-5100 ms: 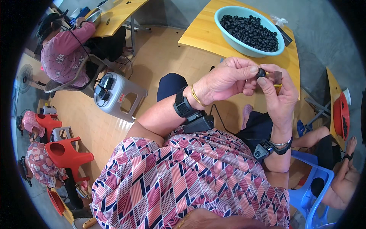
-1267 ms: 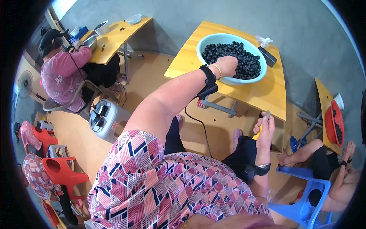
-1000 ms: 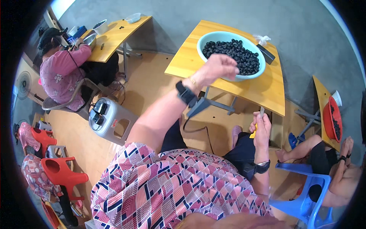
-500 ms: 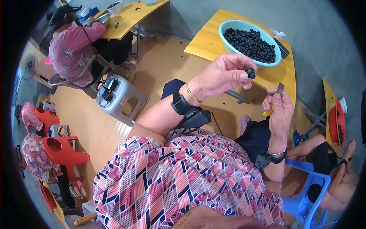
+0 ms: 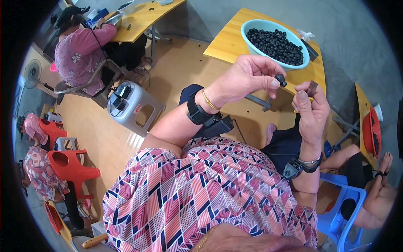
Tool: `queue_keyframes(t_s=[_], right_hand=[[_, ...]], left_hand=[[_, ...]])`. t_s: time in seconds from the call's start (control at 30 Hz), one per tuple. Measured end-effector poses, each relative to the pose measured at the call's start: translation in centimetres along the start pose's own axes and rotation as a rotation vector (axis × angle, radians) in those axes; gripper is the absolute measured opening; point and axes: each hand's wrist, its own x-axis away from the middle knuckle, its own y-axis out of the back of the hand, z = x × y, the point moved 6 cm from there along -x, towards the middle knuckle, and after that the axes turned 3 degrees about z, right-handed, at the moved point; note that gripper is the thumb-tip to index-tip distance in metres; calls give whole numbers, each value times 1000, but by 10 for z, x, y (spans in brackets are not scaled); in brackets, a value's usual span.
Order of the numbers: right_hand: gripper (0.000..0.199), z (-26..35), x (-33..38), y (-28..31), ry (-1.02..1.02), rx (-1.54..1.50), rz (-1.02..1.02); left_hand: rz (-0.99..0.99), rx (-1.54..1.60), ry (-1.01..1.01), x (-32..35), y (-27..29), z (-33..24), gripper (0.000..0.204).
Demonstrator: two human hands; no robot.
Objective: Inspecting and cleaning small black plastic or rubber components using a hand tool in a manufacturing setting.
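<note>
Both our arms (image 5: 174, 129) bend; our left hand (image 5: 247, 78) pinches a round black piece (image 5: 281, 80); just right of it, our right hand (image 5: 312, 115) grips a knife (image 5: 312, 90), blade's (image 5: 313, 86) length pointing away from us.

Bright indoor light; glare patch on floor (image 5: 113, 161); soft shadow under table (image 5: 226, 38); edges bent, corners black.

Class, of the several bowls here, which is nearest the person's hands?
The pale blue bowl of round black pieces, just beyond the left hand. The others, like the red bowl at far right and metal bowl at upper left, are farther away.
</note>
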Motion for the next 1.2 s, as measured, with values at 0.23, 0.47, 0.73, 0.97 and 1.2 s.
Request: queue_keyframes(t_s=[0.23,0.47,0.73,0.97,1.2], right_hand=[[13,-2,-6,-11,-12,105,42],[14,-2,-6,-13,213,321,-81],[20,-11,-8,-3,148,326,28],[29,3,-13,-10,118,309,260],[23,-4,-16,-12,55,265,255]], left_hand=[[5,-280,28,0,-11,-6,22],[-52,-65,58,-5,-8,7,22],[-82,-20,96,-1,1,8,20],[21,32,197,0,0,23,18],[46,16,258,0,2,27,19]])
